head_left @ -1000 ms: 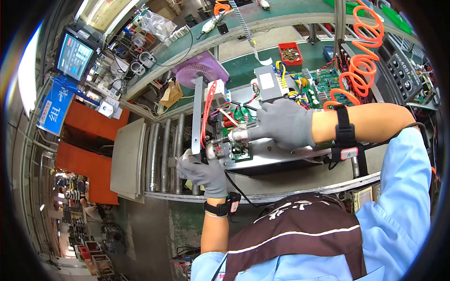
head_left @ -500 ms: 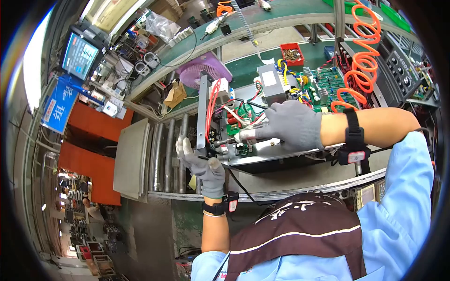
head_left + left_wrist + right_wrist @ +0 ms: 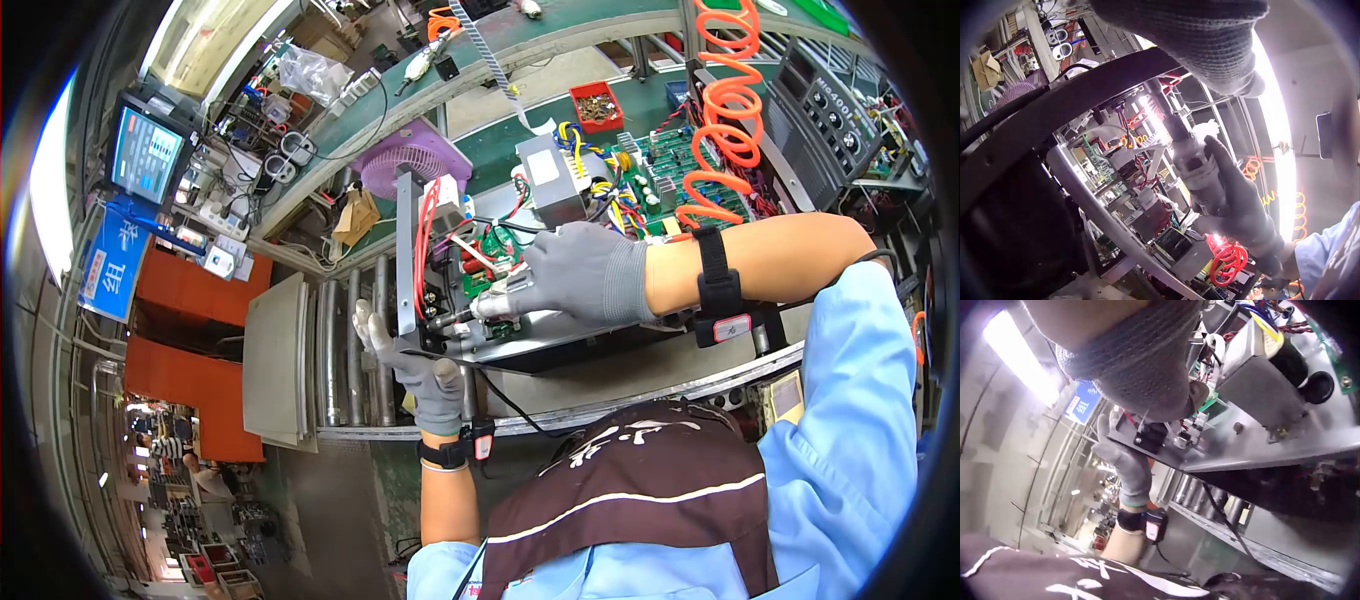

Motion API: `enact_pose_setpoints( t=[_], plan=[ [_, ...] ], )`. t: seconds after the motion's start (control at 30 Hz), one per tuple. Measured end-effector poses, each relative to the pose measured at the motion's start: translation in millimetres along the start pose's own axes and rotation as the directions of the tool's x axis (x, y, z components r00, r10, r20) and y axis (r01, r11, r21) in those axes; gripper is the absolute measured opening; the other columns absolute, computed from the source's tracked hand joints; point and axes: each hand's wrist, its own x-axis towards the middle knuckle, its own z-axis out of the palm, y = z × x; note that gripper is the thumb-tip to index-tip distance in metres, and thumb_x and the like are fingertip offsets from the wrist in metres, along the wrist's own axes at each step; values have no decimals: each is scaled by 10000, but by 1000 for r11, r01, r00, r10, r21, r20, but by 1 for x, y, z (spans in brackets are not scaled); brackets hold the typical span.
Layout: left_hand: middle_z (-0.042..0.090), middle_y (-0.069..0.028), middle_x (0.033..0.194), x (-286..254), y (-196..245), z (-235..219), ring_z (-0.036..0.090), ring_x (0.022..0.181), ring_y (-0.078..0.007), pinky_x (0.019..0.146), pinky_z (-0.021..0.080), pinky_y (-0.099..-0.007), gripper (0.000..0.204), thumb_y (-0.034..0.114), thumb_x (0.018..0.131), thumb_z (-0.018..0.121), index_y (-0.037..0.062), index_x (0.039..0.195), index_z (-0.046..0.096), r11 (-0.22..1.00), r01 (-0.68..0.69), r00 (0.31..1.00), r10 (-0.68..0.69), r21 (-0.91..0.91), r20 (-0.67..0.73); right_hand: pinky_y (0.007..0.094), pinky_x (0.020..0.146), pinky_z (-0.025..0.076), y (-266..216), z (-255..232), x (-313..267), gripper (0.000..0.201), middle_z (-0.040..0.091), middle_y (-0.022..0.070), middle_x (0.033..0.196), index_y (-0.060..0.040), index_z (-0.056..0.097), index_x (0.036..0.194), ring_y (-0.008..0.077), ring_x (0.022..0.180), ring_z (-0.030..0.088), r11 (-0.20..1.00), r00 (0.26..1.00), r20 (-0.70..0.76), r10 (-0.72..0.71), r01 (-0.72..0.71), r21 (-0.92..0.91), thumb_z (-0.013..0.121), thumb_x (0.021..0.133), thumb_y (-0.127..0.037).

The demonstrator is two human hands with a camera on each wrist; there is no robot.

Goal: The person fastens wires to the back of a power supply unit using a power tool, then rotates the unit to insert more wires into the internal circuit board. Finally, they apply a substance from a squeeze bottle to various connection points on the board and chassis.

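In the head view the gloved right hand [image 3: 585, 270] grips a power driver [image 3: 490, 304], its dark shaft directed left at the upright metal panel [image 3: 405, 255]. The left wrist view shows the driver's grey body [image 3: 1200, 172] with the right hand's fingers curled round it. At the panel's lower end the gloved left hand [image 3: 425, 380] has its fingers extended and thumb apart, against or close to the panel; exact contact is unclear. The metal chassis [image 3: 540, 338] holds a grey box-shaped part [image 3: 550, 180], a green circuit board [image 3: 675, 165] and red wires [image 3: 427, 235].
Orange coiled hose [image 3: 730, 130] hangs by the right forearm. Behind the chassis are a red tray of small parts [image 3: 597, 107] and a purple fan [image 3: 410, 160]. Metal rollers [image 3: 354, 350] lie left, beside stacked grey panels [image 3: 275, 360]. A black cable [image 3: 510, 400] trails in front.
The left hand's curled fingers have loosened and spread at the panel's lower end. The right hand still holds the driver, its shaft now showing more clearly at the panel. The head view has shifted slightly.
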Motion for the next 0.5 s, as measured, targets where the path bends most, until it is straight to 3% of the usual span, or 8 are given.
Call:
enact_pose_setpoints(
  t=[0.1, 0.23, 0.27, 0.3, 0.33, 0.37, 0.47, 0.5],
  plan=[
    [306, -236, 1404, 2, 6, -7, 204, 1334, -402, 1093, 159, -534, 945, 741, 807, 366, -28, 1353, 303, 999, 37, 998, -36, 29, -51, 391, 566, 493, 2, -11, 0, 571, 564, 108, 763, -365, 449, 1308, 292, 719, 619, 999, 999, 51, 20, -22, 48, 551, 793, -141],
    [409, -191, 1334, 41, 28, -36, 315, 1250, -399, 1046, 219, -530, 709, 511, 756, 641, 40, 1266, 497, 824, 16, 976, -136, 567, 171, 419, 602, 494, 22, -72, -2, 737, 639, 121, 819, -349, 408, 1359, 301, 711, 633, 938, 889, 396, 230, -311, 152, 639, 667, -245],
    [416, -180, 1325, 54, 37, -36, 314, 1252, -395, 1045, 219, -532, 708, 503, 729, 661, 65, 1263, 504, 771, -18, 961, -163, 636, 225, 403, 647, 500, 38, -77, -12, 791, 650, 118, 834, -355, 372, 1385, 310, 719, 632, 891, 914, 308, 262, -352, 287, 636, 649, -235],
    [424, -169, 1317, 67, 46, -34, 312, 1255, -391, 1044, 219, -534, 710, 494, 702, 681, 90, 1260, 511, 715, -52, 941, -199, 697, 274, 376, 694, 509, 50, -104, -9, 804, 657, 121, 856, -320, 386, 1384, 282, 761, 643, 772, 761, 508, 404, -581, 256, 623, 625, -199],
    [430, -146, 1314, 77, 50, -30, 315, 1257, -379, 1047, 208, -537, 718, 486, 661, 705, 132, 1256, 517, 682, -96, 926, -206, 725, 316, 327, 723, 501, 73, -113, -14, 797, 646, 130, 918, -199, 411, 1376, 230, 819, 636, 667, 754, 500, 426, -635, 390, 621, 608, -161],
    [431, -131, 1315, 85, 55, -27, 323, 1261, -362, 1050, 190, -545, 698, 447, 667, 713, 141, 1261, 513, 681, -134, 902, -217, 719, 374, 288, 740, 487, 109, -105, -25, 779, 629, 125, 972, -67, 424, 1344, 179, 828, 610, 746, 933, 172, 316, -357, 563, 634, 596, -125],
    [439, -137, 1298, 94, 50, -11, 331, 1263, -359, 1048, 194, -543, 570, 323, 710, 669, 119, 1225, 532, 679, -119, 856, -299, 725, 421, 271, 691, 494, 219, -104, -42, 772, 588, 89, 921, -3, 449, 1306, 149, 789, 578, 594, 785, 173, 595, -575, 563, 663, 570, -92],
    [439, -137, 1298, 95, 47, -8, 331, 1263, -359, 1048, 194, -543, 570, 323, 710, 669, 119, 1225, 532, 666, -105, 859, -314, 738, 405, 243, 626, 487, 232, -116, -34, 781, 581, 83, 946, 45, 418, 1301, 119, 742, 557, 482, 660, 263, 703, -715, 507, 647, 568, -96]
  ],
)
